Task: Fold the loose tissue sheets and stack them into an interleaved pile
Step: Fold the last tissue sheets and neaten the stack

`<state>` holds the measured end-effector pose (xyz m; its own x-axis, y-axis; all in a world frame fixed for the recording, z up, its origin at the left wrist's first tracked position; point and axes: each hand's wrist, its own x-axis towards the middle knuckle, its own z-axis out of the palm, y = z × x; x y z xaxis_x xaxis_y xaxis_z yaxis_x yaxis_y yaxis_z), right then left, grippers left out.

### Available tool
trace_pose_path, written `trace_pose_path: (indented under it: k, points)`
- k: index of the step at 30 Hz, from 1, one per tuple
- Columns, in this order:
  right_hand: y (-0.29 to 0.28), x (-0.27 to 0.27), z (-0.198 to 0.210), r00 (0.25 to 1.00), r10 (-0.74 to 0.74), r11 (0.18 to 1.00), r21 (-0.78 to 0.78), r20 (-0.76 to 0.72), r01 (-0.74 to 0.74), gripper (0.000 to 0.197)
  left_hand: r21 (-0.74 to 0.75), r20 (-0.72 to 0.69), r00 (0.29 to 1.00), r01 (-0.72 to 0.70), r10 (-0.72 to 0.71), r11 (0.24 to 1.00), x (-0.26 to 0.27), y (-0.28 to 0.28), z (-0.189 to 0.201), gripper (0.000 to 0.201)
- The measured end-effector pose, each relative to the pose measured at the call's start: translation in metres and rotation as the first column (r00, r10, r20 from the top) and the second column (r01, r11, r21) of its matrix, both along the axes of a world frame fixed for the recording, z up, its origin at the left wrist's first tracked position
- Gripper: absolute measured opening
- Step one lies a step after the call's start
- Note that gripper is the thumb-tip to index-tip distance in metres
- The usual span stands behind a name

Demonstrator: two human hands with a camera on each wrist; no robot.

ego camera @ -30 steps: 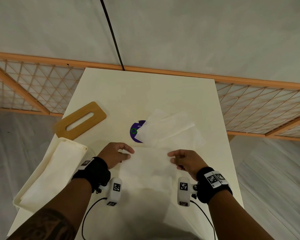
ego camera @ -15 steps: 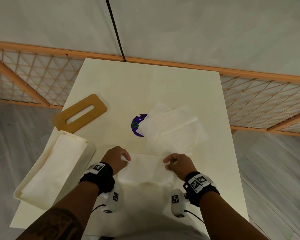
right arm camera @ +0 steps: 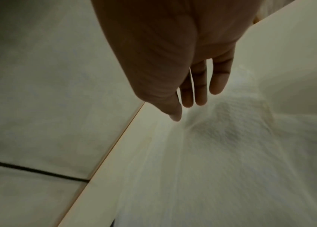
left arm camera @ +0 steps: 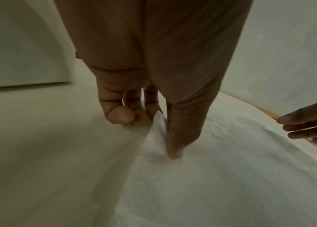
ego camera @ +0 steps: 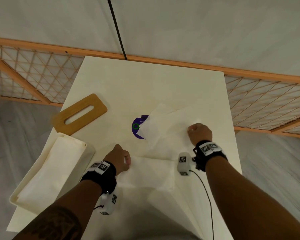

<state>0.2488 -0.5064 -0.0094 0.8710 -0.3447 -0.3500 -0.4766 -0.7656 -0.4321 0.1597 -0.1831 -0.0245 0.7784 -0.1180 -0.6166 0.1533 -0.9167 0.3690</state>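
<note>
A folded white tissue sheet (ego camera: 151, 172) lies flat on the cream table (ego camera: 145, 87), near its front edge. My left hand (ego camera: 126, 161) pinches the sheet's left edge; in the left wrist view the tissue edge (left arm camera: 157, 121) rises between the thumb and curled fingers (left arm camera: 118, 115) of the left hand (left arm camera: 159, 135). Further back, loose tissue sheets (ego camera: 168, 129) lie in a rumpled overlapping pile. My right hand (ego camera: 196, 129) reaches down onto the pile's right side. In the right wrist view the right hand (right arm camera: 190, 107) has straight fingers at the loose tissue (right arm camera: 231, 135) and holds nothing.
A purple round sticker (ego camera: 137, 127) shows from under the loose pile's left side. A wooden lid with a slot (ego camera: 80, 115) lies at the table's left edge, beside a white tissue box (ego camera: 48, 172) with tissue in it. An orange lattice rail (ego camera: 267, 94) runs behind the table.
My right hand has let go of the folded sheet's right edge and moved forward and right onto the loose pile. My left hand stays on the sheet's left edge.
</note>
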Motion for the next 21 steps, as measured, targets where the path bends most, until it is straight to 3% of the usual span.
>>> trace_pose_path:
  k: [7,16,21]
  points:
    - [-0.017,0.033,-0.015,0.992,-0.094,0.995,-0.048,-0.084,0.090,0.061,-0.010,-0.066,0.997,0.028,-0.029,1.000,0.012,0.007,-0.001,0.017]
    - [-0.029,0.035,-0.011,0.986,-0.155,0.987,0.034,-0.054,0.157,0.037,-0.024,-0.140,0.988,0.070,-0.072,0.997,0.029,0.003,-0.001,0.017]
    - [-0.029,0.026,0.019,0.993,-0.106,0.969,0.218,-0.056,0.116,0.034,0.022,-0.181,0.980,0.087,-0.082,0.996,0.034,-0.002,0.000,0.021]
